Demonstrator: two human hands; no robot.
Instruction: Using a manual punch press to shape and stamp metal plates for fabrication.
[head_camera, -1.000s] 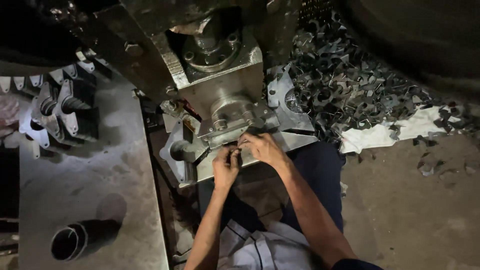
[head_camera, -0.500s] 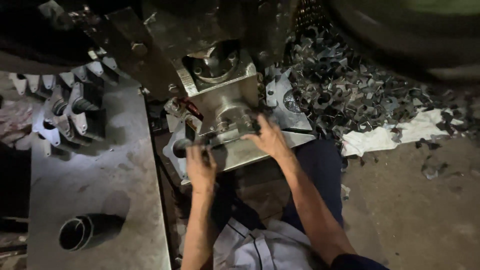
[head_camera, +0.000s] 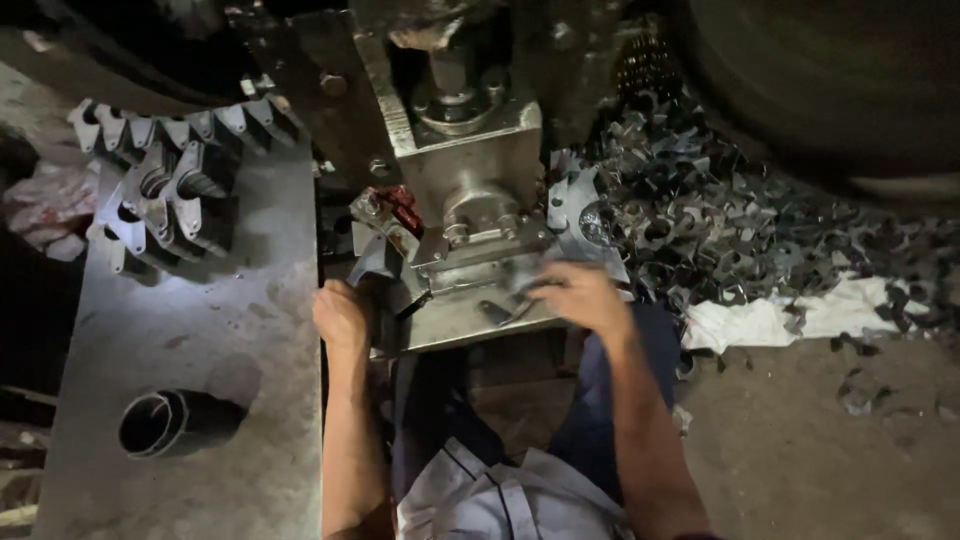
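Press die (head_camera: 470, 270) sat at centre, between both hands. Left hand (head_camera: 343, 315) had slid out to its left edge, fist closed there. Right hand (head_camera: 578, 295) stayed on the die's front, grip hidden; scrap heap (head_camera: 720, 220) lay beyond.

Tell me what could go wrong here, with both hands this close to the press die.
The right hand lies on the die plate just below the ram; a stroke could crush its fingers. The left hand sits at the plate's left edge, beside the clamp: a likely pinch point. The scrap pile at right looks sharp.
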